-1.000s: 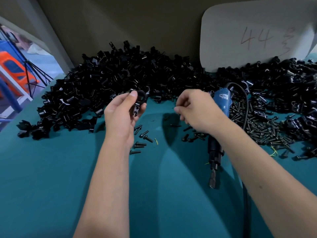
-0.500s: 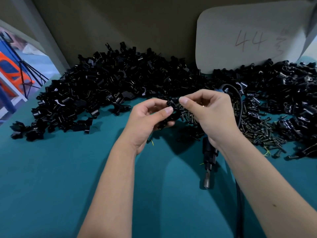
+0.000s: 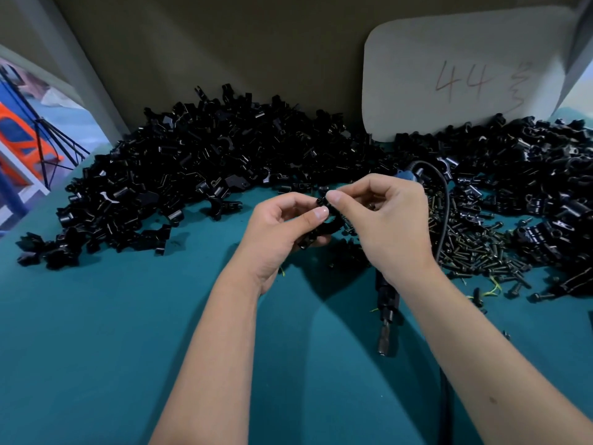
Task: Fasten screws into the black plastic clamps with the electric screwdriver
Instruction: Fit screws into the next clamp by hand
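Centrally, left hand (image 3: pixel 282 229) fingers curled gripping clamp (image 3: pixel 324 231), right hand (image 3: pixel 385 220) fingertips pinching screw (image 3: pixel 322 201)

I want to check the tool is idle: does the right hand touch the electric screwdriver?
Apart. The head view shows the right hand raised, pinching a screw; the electric screwdriver lies on the table below.

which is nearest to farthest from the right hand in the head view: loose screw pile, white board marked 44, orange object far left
From the right hand:
1. Pile of loose dark screws, just to its right.
2. White board marked 44, behind, against the wall.
3. Orange object, far left, beyond the table.
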Motion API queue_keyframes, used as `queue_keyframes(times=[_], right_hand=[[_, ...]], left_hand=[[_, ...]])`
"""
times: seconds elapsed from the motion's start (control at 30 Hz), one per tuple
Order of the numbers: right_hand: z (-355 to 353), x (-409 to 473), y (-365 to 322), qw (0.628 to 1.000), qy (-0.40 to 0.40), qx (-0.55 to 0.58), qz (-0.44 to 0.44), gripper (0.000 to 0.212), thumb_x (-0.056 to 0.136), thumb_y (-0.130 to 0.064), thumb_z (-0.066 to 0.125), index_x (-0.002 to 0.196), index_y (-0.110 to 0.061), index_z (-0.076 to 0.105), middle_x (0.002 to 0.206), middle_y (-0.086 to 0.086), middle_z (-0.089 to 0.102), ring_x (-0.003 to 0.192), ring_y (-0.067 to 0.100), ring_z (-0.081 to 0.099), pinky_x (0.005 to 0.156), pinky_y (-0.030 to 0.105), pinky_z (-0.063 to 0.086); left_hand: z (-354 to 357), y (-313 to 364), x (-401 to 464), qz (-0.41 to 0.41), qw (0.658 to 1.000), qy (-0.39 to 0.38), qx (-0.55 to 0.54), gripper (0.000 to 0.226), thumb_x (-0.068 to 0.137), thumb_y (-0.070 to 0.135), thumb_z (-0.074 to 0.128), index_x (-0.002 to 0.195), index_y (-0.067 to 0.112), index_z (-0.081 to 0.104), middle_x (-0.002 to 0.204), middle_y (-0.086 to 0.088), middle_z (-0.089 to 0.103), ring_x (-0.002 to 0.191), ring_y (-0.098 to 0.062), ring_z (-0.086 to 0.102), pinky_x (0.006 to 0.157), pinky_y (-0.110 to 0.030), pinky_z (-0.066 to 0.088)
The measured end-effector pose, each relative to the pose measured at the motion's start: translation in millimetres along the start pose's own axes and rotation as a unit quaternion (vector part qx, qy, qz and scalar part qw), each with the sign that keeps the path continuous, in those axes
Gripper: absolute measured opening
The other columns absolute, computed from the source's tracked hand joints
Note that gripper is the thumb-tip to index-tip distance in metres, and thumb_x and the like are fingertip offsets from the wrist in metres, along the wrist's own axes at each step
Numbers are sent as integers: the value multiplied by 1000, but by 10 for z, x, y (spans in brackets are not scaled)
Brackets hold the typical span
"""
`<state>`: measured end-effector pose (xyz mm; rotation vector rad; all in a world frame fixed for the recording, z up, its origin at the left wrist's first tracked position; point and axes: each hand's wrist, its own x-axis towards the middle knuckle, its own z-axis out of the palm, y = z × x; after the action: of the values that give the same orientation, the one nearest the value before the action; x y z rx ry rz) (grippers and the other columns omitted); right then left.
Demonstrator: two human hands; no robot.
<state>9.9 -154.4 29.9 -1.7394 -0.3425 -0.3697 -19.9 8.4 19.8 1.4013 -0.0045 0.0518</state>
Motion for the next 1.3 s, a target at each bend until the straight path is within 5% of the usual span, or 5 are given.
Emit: queue_keyframes(times=[0.37,0.6,0.73,1.1,1.3], right_hand=[[-196,177,64,976,-97,65,185,37,102,-3,44,99,-20,77,87,-1,65,73,9,53,58,18,43],[-221,197,124,969,-191,-94,126,59,90,23,35,101,-25,68,104,7,65,93,23,72,90,49,61],[-228,154,101,984,-142,11,103,46,96,21,36,93,-14,65,100,13,65,89,27,77,80,37,65],[-327,180,25,990,-71,-110,53,40,97,14,44,97,-18,68,94,5,69,81,13,72,64,26,63],[-205,75,-54,861,-232,-446,-80,25,100,-8,60,115,-20,75,116,1,67,112,24,59,95,43,55]], left_hand=[[22,19,2,-64,992,30,-104,7,84,18,77,90,16,77,96,-11,77,77,-21,74,70,-24,60],[-4,29,-9,-121,970,38,-206,32,94,17,70,121,-2,67,124,-28,70,79,-21,73,70,-22,59],[-10,29,-16,-112,970,40,-210,59,72,10,81,126,-8,63,126,-25,67,77,-15,71,68,-17,58],[-132,70,14,-70,951,148,-263,17,80,2,77,93,4,66,102,-17,76,73,-11,67,64,-14,55],[-137,80,21,-57,948,179,-258,15,84,0,76,93,6,66,110,-19,72,72,-11,68,66,-15,55]])
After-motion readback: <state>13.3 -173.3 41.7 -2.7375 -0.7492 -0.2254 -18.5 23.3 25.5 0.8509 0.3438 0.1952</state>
